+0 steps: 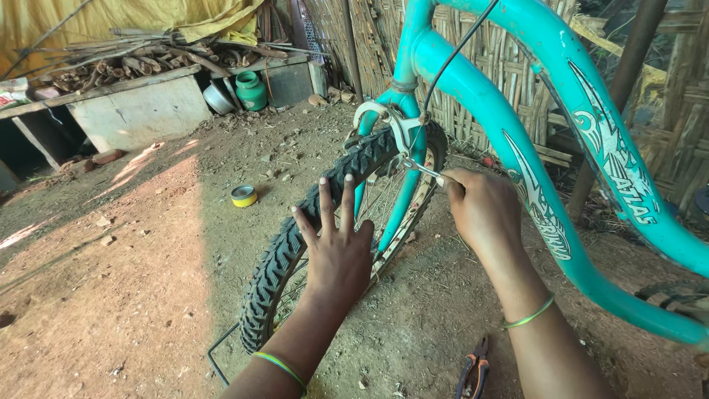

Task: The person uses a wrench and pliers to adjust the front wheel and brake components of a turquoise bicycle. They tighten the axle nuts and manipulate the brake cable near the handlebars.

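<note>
Dirt floor [125,295], reddish and sunlit to the left of the bicycle wheel [295,251], shaded beneath it, runs back to a woven cane wall [509,81]. Beyond the wheel, a rough concrete bench [140,111] carries stacked sticks under a yellow tarp [133,15], with a green jar [251,90] and a metal pot [218,97] beside it. The left hand [336,244] lies flat on the knobby tyre, fingers [326,199] spread and released. The right hand [484,210], just right of the wheel, pinches a thin metal tool [421,170] against the brake arm [399,129] above the tyre, fingers clenched on it. The turquoise frame [532,170] bears white swirl decals. A small round yellow tin [244,196] sits left of the wheel; orange-handled pliers [473,373] lie below it.
</note>
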